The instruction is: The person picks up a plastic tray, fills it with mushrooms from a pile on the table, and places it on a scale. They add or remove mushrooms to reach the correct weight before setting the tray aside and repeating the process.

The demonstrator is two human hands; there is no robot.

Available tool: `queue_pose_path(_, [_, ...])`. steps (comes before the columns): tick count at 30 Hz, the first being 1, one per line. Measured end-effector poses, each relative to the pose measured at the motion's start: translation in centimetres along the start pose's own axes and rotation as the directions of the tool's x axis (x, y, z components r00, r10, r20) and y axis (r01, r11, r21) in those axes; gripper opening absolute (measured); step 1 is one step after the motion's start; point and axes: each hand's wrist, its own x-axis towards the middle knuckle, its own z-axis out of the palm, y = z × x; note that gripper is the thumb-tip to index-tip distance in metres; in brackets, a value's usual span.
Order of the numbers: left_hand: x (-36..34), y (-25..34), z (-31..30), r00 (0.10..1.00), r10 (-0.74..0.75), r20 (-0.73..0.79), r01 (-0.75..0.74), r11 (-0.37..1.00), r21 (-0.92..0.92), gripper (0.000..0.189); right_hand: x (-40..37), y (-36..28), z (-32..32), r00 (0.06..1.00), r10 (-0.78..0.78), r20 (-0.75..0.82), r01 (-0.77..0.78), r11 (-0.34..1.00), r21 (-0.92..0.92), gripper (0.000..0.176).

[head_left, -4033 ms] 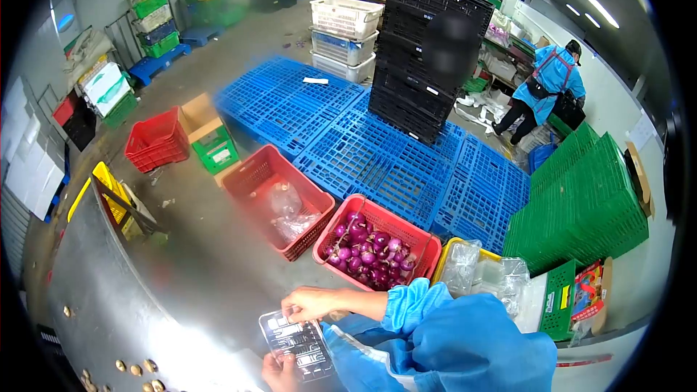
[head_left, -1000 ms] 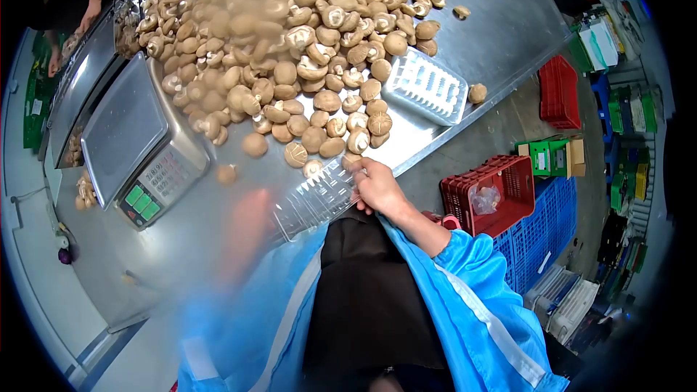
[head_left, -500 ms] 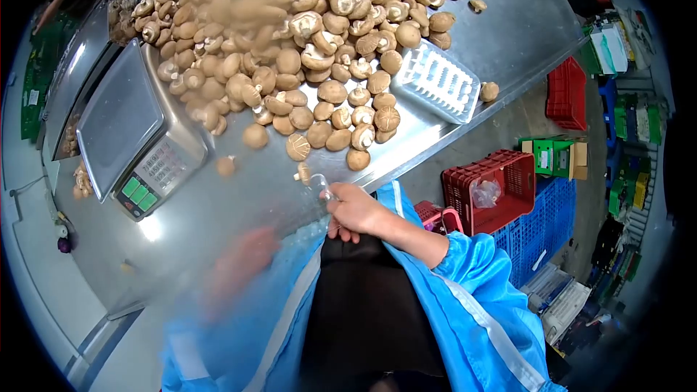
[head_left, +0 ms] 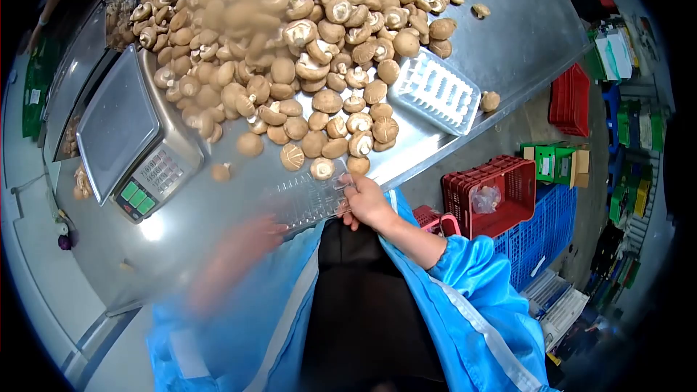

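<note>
A clear plastic tray (head_left: pixel 308 199) spans the gap between my two hands at the table's near edge. My right hand (head_left: pixel 368 205) is closed on its right end, thumb on top and fingers curled beneath. At its left end is my left hand (head_left: pixel 250 239), hazy in this view, with the fingertips gripping the corner. Just beyond the tray lie shiitake mushrooms (head_left: pixel 327 101), which spread from a large heap. One pale mushroom (head_left: pixel 323 168) sits right at the tray's far rim.
A digital scale (head_left: pixel 156 167) stands to the left on the metal table (head_left: pixel 508 14). Stacked clear trays (head_left: pixel 437 94) rest near the right edge, beside a lone mushroom (head_left: pixel 490 101). On the floor are red crates (head_left: pixel 479 203), a blue crate (head_left: pixel 541 225) and a green box (head_left: pixel 555 163).
The clear tray has turned from nearly edge-on to show its broad ribbed face. My left hand has shifted slightly; my right hand has moved a little right and down.
</note>
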Motion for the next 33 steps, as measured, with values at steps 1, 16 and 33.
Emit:
queue_pose_path(1, [0.1, -0.1, 1.2, 0.999, 0.044, -0.003, -0.044, 0.999, 0.012, 0.022, 0.1, -0.1, -0.2, 0.999, -0.045, -0.015, 0.045, 0.999, -0.018, 0.045])
queue_pose_path(16, [12.9, 8.7, 4.6, 0.7, 0.687, -0.194, -0.662, 0.727, 0.185, 0.018, 10.1, -9.7, 0.1, 0.966, -0.253, -0.047, 0.246, 0.963, -0.113, 0.024])
queue_pose_path(33, [12.4, 4.7, 4.1, 0.705, 0.695, -0.14, -0.707, 0.704, -0.066, 0.027, 6.5, -4.2, 0.1, 0.85, -0.509, -0.134, 0.502, 0.861, -0.083, 0.045])
